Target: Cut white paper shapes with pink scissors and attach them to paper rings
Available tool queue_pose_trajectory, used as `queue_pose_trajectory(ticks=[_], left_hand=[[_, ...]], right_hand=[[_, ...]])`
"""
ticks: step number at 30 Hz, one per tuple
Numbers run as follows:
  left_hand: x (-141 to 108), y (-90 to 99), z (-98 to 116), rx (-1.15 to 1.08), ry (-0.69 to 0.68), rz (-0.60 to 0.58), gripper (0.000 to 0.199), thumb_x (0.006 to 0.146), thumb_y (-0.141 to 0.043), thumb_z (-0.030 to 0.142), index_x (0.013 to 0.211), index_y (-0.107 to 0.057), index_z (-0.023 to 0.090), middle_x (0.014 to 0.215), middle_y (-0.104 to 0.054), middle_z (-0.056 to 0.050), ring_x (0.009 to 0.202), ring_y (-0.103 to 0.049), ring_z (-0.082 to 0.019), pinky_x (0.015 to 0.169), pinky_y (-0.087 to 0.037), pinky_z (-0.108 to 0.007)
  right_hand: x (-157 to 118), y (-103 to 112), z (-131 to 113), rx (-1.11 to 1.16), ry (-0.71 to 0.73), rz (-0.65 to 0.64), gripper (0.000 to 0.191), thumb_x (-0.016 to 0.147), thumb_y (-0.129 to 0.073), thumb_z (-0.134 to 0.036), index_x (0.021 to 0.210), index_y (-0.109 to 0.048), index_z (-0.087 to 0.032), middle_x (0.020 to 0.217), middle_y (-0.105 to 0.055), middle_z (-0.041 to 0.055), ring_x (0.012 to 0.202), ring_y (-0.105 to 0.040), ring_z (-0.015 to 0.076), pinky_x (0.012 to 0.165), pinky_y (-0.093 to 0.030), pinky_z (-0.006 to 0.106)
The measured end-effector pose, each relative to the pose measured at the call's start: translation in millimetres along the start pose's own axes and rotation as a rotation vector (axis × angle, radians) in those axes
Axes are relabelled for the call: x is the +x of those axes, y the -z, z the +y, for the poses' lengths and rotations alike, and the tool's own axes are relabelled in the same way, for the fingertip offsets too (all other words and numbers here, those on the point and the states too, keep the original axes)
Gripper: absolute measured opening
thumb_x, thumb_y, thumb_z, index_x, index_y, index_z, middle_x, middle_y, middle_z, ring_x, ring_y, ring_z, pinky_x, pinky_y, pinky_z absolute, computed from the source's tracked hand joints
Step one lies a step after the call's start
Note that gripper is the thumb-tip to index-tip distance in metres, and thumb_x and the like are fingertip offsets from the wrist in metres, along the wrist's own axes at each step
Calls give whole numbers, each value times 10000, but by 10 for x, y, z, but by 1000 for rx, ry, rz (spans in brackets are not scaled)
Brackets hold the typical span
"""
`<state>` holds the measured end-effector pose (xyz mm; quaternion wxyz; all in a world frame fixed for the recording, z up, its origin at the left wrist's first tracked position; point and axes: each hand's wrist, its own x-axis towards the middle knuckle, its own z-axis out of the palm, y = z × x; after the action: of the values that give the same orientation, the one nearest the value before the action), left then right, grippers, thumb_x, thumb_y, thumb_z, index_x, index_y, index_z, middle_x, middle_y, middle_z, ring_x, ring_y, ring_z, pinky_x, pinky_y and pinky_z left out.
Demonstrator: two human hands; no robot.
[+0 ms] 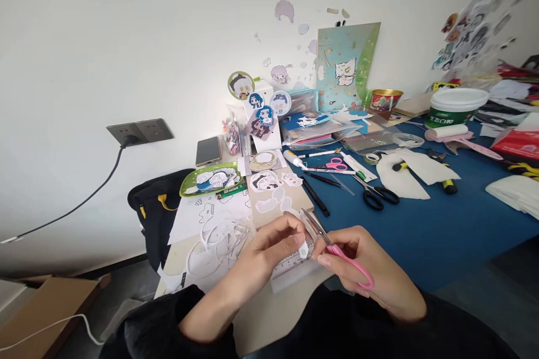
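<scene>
Between the thumb and fingers of my left hand is pinched a small white paper piece. My right hand is closed round the pink handles of a pair of scissors. The scissor blades point up and left, just right of the paper piece; whether they touch it I cannot tell. A clear ruler lies on the table beneath both hands. To the left of my left hand sits a tangle of white paper strips. White paper cutouts lie just beyond my fingers.
Black-handled scissors, a black craft knife and a glue bottle lie beyond my hands. A white tub stands at the back right. At the left, a phone rests near the wall above a green oval tray.
</scene>
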<state>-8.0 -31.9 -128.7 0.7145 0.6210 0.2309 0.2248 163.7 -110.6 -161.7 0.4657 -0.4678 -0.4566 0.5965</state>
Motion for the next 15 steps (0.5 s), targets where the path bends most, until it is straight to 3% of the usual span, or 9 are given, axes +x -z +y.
queue_pose_trajectory(ticks=[5,10,15], left_hand=[[-14,-11,-18,-56,-37,7,140,885,-554,241,763,-557,172,776,-555,4,777,-512,-130,756,-383,-253],[-38,-58,7,59,-40,42,156,881,-559,247,750,-566,164,756,-586,-7,759,-533,-135,740,-390,-258],[-29,-124,9,174,-102,-82,136,899,-531,216,791,-590,159,826,-666,-48,847,-606,-177,824,-428,-312]], right_hand=[[7,0,-29,83,32,41,251,722,-728,-370,677,-618,-149,409,-391,-91,257,-318,24,287,-174,173],[59,-22,21,131,156,430,300,726,-726,-415,668,-566,-168,522,-524,-56,286,-423,42,338,-317,193],[128,-137,119,255,191,353,311,693,-776,-338,716,-504,-189,652,-604,-52,367,-516,53,398,-387,183]])
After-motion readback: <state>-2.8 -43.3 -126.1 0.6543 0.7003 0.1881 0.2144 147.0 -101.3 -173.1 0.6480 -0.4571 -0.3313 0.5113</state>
